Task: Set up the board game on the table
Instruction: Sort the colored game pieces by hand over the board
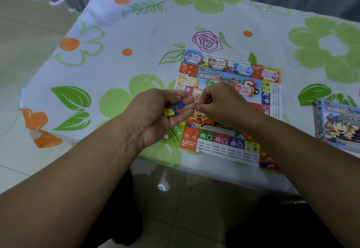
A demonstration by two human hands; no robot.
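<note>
A colourful paper game board (220,146) lies flat on the table near its front edge. Several small stacks of play money (217,65) sit along the board's far side and centre. My left hand (157,115) is cupped palm up over the board's left edge and holds several small coloured pieces (176,109), blue, yellow and red. My right hand (216,101) hovers over the board's middle, fingers curled, pinching a small piece at its fingertips right beside the left palm.
The game box (337,125) lies at the right edge of the table. A white tablecloth (136,39) with green and orange flowers covers the table. Tiled floor shows on the left and below the front edge.
</note>
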